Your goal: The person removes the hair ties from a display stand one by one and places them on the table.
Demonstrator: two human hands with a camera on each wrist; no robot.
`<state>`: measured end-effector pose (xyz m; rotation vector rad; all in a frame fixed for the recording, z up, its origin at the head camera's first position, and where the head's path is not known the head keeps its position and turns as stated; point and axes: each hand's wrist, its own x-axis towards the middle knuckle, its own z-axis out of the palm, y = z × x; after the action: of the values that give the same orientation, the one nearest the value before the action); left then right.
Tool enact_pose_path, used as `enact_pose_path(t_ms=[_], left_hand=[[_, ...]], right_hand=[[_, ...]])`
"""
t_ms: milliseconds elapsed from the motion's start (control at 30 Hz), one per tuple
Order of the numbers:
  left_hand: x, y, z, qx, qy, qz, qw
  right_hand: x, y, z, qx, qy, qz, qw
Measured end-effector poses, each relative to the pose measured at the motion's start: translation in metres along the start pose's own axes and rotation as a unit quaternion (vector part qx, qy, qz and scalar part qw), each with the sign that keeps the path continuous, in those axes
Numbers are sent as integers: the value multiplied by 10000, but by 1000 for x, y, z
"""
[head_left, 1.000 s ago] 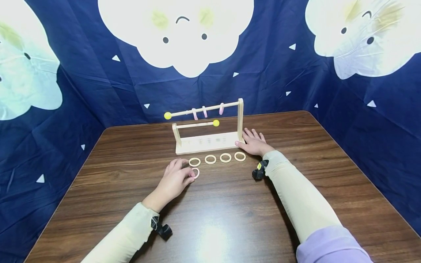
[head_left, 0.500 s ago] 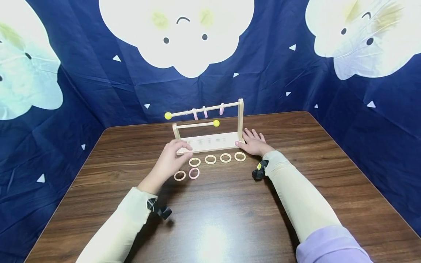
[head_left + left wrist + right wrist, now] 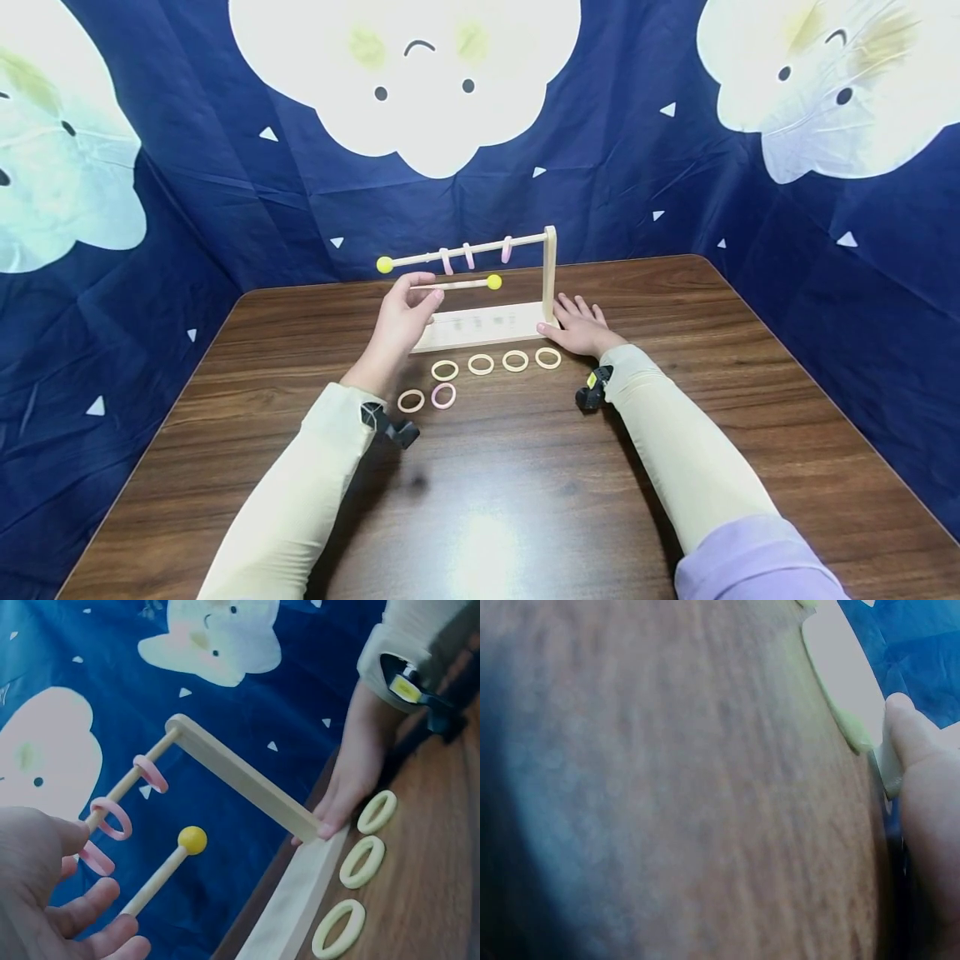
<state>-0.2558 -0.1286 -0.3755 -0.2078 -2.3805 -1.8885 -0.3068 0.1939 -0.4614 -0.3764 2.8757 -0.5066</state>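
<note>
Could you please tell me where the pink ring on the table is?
In the head view, the pink ring lies just left of centre, below the leftmost yellow ring and right of the pale ring.

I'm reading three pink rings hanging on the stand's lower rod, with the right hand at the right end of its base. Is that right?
One thing is off: the three pink rings hang on the upper rod, not the lower rod, as the head view shows. The right hand is indeed at the right end of the base.
</note>
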Motion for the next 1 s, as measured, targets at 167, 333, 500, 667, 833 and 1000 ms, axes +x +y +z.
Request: enact_pose_path(t_ms=[167, 333, 500, 667, 833, 1000], left_hand=[[12, 3, 6, -746, -129, -651, 9950], [18, 3, 13, -1059, -351, -945, 9893], [23, 2, 19, -1153, -345, -1043, 9872], [28, 1, 24, -1326, -268, -1025, 9855], [30, -2, 28, -1382, -79, -815, 9870], [28, -6, 30, -1421, 154, -544, 9882]], right_hand=[[0, 0, 0, -30, -10, -12, 10000], [1, 1, 1, -63, 8, -2, 10000], [0, 1, 0, -38, 12, 12, 10000], [1, 1, 1, -8, 2, -3, 10000], [1, 3, 2, 46, 8, -33, 10000], [7, 8, 5, 67, -35, 3, 10000]])
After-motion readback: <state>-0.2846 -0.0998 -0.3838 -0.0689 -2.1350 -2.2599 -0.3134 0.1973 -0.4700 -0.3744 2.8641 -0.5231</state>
